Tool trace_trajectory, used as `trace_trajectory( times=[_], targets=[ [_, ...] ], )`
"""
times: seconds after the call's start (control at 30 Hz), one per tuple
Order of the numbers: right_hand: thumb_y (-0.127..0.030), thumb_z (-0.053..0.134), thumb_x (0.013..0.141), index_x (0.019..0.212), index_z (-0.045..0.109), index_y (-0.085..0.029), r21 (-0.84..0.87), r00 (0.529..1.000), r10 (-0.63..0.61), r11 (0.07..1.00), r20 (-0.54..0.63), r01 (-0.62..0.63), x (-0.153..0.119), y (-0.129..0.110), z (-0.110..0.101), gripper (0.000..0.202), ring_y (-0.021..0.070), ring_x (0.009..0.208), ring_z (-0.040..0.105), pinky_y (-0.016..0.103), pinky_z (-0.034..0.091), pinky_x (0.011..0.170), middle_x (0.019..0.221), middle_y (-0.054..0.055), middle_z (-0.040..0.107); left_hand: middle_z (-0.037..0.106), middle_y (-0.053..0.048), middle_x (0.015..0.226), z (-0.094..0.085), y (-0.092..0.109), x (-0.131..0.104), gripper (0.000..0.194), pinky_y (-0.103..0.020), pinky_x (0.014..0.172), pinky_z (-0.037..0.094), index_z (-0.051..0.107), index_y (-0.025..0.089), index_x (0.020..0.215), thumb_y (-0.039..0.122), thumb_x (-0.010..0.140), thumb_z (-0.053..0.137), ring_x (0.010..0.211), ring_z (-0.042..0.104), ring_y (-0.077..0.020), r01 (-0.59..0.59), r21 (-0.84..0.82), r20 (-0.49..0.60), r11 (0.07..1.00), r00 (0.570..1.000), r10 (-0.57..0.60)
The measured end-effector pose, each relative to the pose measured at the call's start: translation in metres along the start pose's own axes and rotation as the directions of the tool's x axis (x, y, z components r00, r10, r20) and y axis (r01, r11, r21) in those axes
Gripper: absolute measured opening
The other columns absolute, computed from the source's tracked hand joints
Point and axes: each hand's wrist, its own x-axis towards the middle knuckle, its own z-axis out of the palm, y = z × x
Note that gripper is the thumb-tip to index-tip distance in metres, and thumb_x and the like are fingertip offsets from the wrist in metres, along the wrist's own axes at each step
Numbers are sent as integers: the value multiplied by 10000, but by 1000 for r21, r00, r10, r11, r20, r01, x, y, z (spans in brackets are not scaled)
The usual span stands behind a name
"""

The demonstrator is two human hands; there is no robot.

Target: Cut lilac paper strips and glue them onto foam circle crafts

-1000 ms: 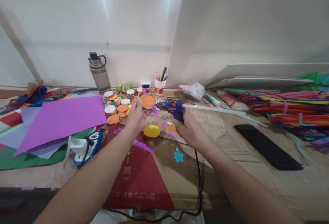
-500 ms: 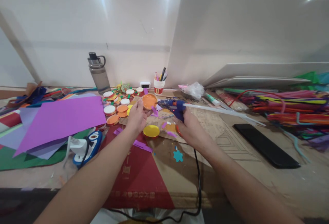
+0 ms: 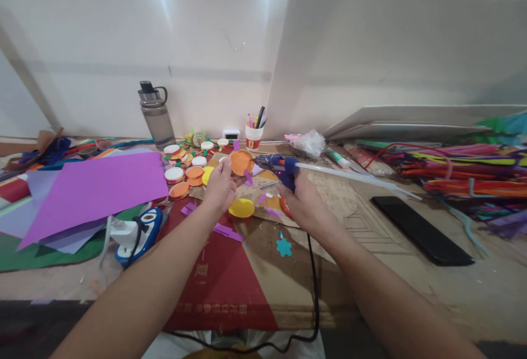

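My left hand [image 3: 222,188] holds an orange round disc [image 3: 241,162] by its left edge, with purple strips at its top and bottom. My right hand [image 3: 302,197] is wrapped round a blue glue gun [image 3: 284,169], its nozzle at the right edge of the disc. A long white glue stick [image 3: 341,174] sticks out of the gun's back. Below the disc lies a yellow round piece [image 3: 241,208]; a red-rimmed piece is partly hidden by my right hand. Purple strips [image 3: 227,232] and a teal flower shape [image 3: 284,246] lie nearer to me.
Several round pieces [image 3: 174,175], purple paper [image 3: 102,194], a blue power strip [image 3: 144,238] and a bottle [image 3: 157,120] are on the left. A pen cup [image 3: 254,135] stands behind. On the right lie a black phone [image 3: 420,230] and colourful pipe cleaners [image 3: 465,169].
The view has shifted slightly. The orange disc has tilted a little and its right edge meets the glue gun's nozzle; both hands keep their hold.
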Motion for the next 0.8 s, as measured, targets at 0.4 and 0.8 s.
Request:
trace_trajectory(
  times=[0.4, 0.8],
  targets=[
    [-267, 475, 854, 1210, 475, -180, 21, 999, -5, 1000, 52, 4, -2, -2, 3, 366, 317, 1056, 593, 501, 441, 899, 1086, 160, 641, 685, -51, 839, 3, 6, 0, 153, -365, 878, 514, 548, 172, 844, 321, 882, 545, 868, 670, -153, -37, -23, -45, 999, 998, 36],
    [-256, 476, 854, 1197, 476, -203, 47, 999, -46, 998, -15, 47, 2, 3, 1, 346, 291, 955, 620, 483, 460, 876, 1018, 125, 661, 693, -68, 913, 7, 1, -8, 178, -388, 840, 537, 584, 162, 920, 330, 860, 579, 799, 677, -156, 26, 11, 4, 1000, 1000, -26]
  ],
)
